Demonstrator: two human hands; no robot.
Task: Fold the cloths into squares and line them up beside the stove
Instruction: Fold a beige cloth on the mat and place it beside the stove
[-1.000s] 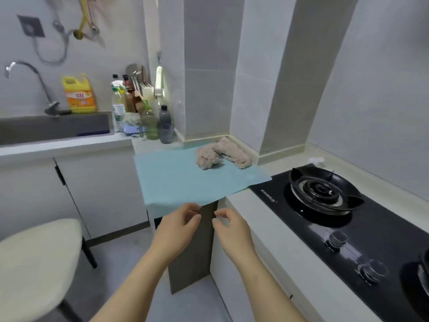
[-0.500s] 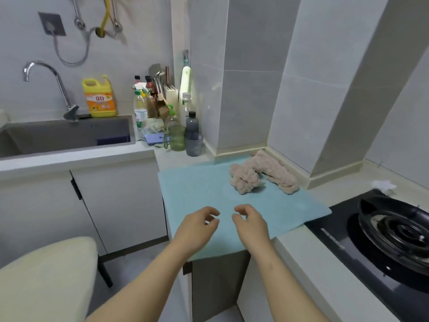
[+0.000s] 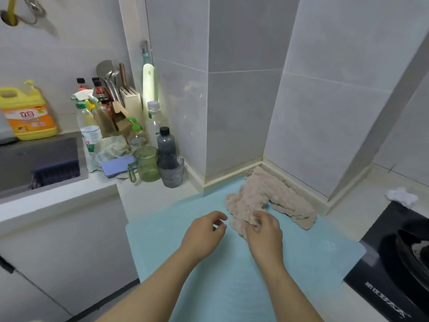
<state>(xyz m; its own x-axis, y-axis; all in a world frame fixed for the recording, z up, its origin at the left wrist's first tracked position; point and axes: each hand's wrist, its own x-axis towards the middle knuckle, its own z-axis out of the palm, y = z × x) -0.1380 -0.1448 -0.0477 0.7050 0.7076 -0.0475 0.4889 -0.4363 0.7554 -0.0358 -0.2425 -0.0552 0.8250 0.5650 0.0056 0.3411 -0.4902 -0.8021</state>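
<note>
At 10 o'clock of the frame a sink (image 3: 41, 159) is set into the tabletop (image 3: 148, 194), with a dark rack (image 3: 55, 171) against its near right wall; whether it holds water cannot be told. Behind it stands a yellow jug (image 3: 27, 112). A crowd of bottles (image 3: 89, 133) fills the corner, and behind them a holder (image 3: 131, 101) carries upright utensils (image 3: 109, 75). A green pitcher (image 3: 146, 163) looks empty. Just beside it, at its 3 o'clock, a clear cup (image 3: 173, 176) holds a dark bottle (image 3: 166, 145) standing upright inside. A blue sponge (image 3: 116, 166) lies at the pitcher's 9 o'clock, touching a crumpled rag (image 3: 111, 147).

A blue mat (image 3: 232, 263) covers the tabletop in the middle. The cloth (image 3: 274, 198), pinkish and rumpled, lies unfolded on the mat's far part, running from the wall base toward 4 o'clock. The right hand (image 3: 264, 233) pinches the cloth's near end between thumb and fingers. The left hand (image 3: 204, 231) hovers over the mat at the cloth's 9 o'clock, fingers loosely curled, gripping nothing, near the cloth but apart from it. The stove (image 3: 371, 270) sits at 4 o'clock, its corner overlapped by the mat. A white scrap (image 3: 401, 196) lies beyond the stove.
</note>
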